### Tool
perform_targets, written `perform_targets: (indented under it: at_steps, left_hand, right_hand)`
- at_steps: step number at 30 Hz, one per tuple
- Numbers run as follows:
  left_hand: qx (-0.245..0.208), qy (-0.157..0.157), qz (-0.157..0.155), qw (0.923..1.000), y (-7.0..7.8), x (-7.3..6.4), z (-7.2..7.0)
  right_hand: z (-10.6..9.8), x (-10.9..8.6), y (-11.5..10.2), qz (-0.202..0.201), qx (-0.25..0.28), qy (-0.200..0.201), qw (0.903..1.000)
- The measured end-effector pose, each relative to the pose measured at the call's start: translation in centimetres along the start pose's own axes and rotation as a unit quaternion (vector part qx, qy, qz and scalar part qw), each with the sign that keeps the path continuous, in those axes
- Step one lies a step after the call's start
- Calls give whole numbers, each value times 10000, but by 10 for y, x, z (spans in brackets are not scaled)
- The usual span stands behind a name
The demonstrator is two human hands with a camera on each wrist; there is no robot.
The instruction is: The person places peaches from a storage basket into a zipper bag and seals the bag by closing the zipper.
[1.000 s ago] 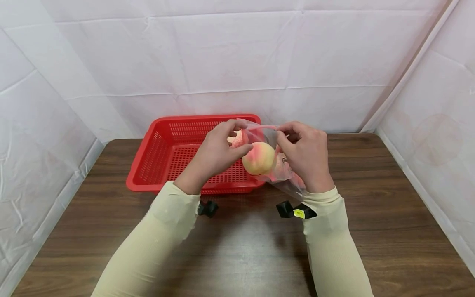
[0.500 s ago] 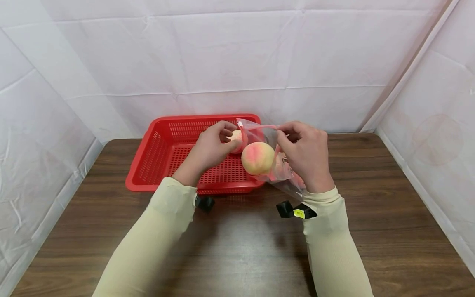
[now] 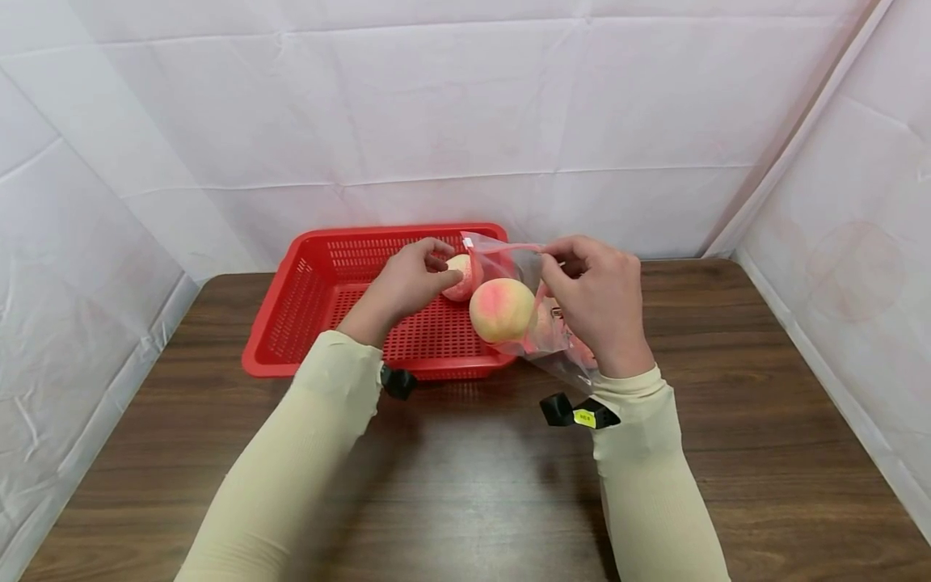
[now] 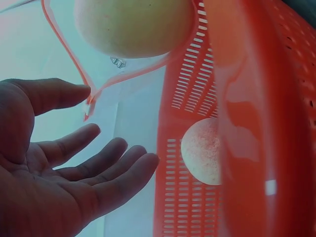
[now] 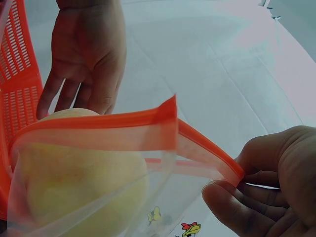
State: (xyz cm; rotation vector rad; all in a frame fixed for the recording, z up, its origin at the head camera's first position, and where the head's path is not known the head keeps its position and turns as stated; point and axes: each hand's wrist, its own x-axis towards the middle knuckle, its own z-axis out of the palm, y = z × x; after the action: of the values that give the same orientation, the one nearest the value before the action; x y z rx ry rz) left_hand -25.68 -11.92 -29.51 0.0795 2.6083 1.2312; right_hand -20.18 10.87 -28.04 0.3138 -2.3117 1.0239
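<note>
My right hand (image 3: 600,295) pinches the red zip edge of a clear zip bag (image 5: 212,163) between thumb and fingers. A large yellow-pink peach (image 3: 502,311) sits in the bag's mouth, partly inside the plastic. Printed cartoon figures (image 5: 190,228) show on the bag. My left hand (image 3: 414,279) hovers over the red basket (image 3: 265,323), its fingers spread and holding nothing. In the left wrist view its thumb overlaps the bag's zip corner (image 4: 90,102). A second, speckled peach (image 4: 201,150) lies in the basket, beyond the left fingertips.
The basket's right end lies under the bag. A brown wooden table (image 3: 465,485) spreads in front and to both sides. White cloth walls (image 3: 436,105) close off the back and sides. A black wrist camera (image 3: 398,382) hangs below my left sleeve.
My left hand has let go of the bag's left corner and drawn back to the left, uncovering the white zip slider and the basket's peach. My right hand keeps its grip in place.
</note>
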Motion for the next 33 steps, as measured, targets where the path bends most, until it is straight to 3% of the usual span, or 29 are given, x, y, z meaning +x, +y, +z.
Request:
perform_targets:
  at_steps: [5, 9, 17, 23, 33]
  left_hand:
    - [-332, -395, -15, 9987, -4, 3, 5]
    - [-678, -538, 6, 9963, -5, 5, 9]
    - [-1408, -526, 17, 9886, -4, 12, 16]
    - [-1661, -483, -59, 9849, -3, 18, 19]
    - [-1958, -438, 81, 9796, 0, 20, 24]
  right_hand:
    - [0, 0, -1, 14, 15, -5, 10000]
    - [0, 0, -1, 45, 7, -3, 10000]
    - [0, 0, -1, 14, 0, 27, 10000]
    - [0, 0, -2, 29, 26, 11, 10000]
    - [0, 1, -3, 8, 39, 13, 10000]
